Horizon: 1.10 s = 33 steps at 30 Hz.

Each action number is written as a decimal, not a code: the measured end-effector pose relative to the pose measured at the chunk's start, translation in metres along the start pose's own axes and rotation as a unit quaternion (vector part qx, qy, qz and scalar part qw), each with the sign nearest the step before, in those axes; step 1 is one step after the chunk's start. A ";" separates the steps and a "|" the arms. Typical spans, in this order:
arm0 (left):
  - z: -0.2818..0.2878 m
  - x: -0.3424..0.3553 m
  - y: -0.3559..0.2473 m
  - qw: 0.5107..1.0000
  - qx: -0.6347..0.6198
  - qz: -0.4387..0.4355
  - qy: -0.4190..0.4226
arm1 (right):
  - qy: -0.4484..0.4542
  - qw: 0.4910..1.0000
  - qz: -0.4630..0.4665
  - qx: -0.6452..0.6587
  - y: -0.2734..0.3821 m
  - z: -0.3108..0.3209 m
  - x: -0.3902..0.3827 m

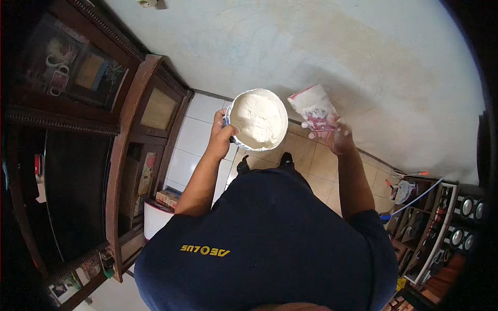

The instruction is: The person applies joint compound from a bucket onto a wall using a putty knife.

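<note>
My left hand (222, 136) grips the side of a round white bowl (284, 124) with blue marks on its outside, the thumb over the rim. Thick white paste (257, 116) fills much of it, its surface smeared and uneven. In my right hand (336, 137) is a flat, red-edged putty spreader (311, 102), largely coated in white paste. White smears cover the fingers of that hand too. Spreader and bowl are apart, both held up in front of the wall, with the spreader to the right.
A pale, patchy wall (373, 67) rises ahead. Dark wooden cabinets (150, 103) with glass doors stand on the left. Tiled floor (306, 150) lies below, with my feet on it. At the lower right is a shelf rack (415, 223) of small items beside speakers (461, 237).
</note>
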State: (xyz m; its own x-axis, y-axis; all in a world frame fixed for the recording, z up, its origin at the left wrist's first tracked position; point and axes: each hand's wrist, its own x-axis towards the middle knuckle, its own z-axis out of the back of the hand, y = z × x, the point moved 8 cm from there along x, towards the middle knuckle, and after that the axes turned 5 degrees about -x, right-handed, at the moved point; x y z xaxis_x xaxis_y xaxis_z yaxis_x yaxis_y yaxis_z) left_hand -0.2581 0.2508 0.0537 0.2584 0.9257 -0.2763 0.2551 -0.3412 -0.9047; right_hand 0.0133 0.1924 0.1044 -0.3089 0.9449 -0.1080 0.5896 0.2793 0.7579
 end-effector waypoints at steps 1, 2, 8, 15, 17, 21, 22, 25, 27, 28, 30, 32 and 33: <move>0.001 -0.001 0.001 1.000 0.003 -0.009 -0.002 | -0.102 0.985 0.020 -0.136 0.005 0.003 -0.002; 0.001 -0.002 0.001 1.000 0.004 -0.009 -0.005 | -0.203 0.941 0.042 -0.268 0.011 0.002 -0.009; -0.005 -0.008 0.004 0.999 -0.028 0.015 -0.004 | -0.237 0.764 0.187 -0.571 -0.007 -0.061 -0.002; 0.001 -0.007 0.013 0.995 -0.101 0.002 -0.005 | -0.257 0.709 0.179 -0.633 -0.014 -0.065 0.011; 0.005 -0.008 0.012 0.998 -0.068 -0.014 0.001 | -0.257 0.708 0.156 -0.639 -0.019 -0.062 0.016; 0.010 -0.006 0.018 0.999 -0.049 0.001 -0.015 | -0.282 0.708 0.161 -0.627 -0.034 -0.026 0.026; 0.013 -0.004 0.022 0.998 -0.058 -0.004 -0.004 | -0.316 0.753 0.120 -0.565 -0.047 0.005 0.029; 0.014 -0.002 0.021 0.999 -0.053 -0.006 0.002 | -0.324 0.903 0.032 -0.281 -0.087 0.079 0.024; 0.011 -0.005 0.014 0.999 -0.040 -0.003 -0.002 | -0.204 0.971 0.003 0.122 -0.110 0.091 0.015; 0.012 -0.008 0.010 1.000 -0.018 -0.002 -0.011 | -0.202 0.972 0.000 0.122 -0.101 0.076 0.012; 0.013 -0.009 0.008 1.000 0.004 0.000 -0.017 | -0.102 0.968 0.035 0.226 -0.061 0.014 0.016; 0.014 -0.010 0.008 1.000 -0.013 0.016 -0.023 | -0.087 0.968 0.035 0.233 -0.058 0.001 0.014; 0.013 -0.010 0.006 1.000 -0.013 0.016 -0.023 | -0.072 0.968 0.034 0.240 -0.058 -0.005 0.013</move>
State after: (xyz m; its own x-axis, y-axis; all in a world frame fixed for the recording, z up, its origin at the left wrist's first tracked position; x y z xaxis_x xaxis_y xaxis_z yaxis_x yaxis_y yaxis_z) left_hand -0.2714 0.2416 0.0466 0.2242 0.9208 -0.3193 0.2713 -0.3736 -0.8870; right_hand -0.0281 0.1875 0.0624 -0.1714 0.9681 -0.1828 0.8939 0.2308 0.3842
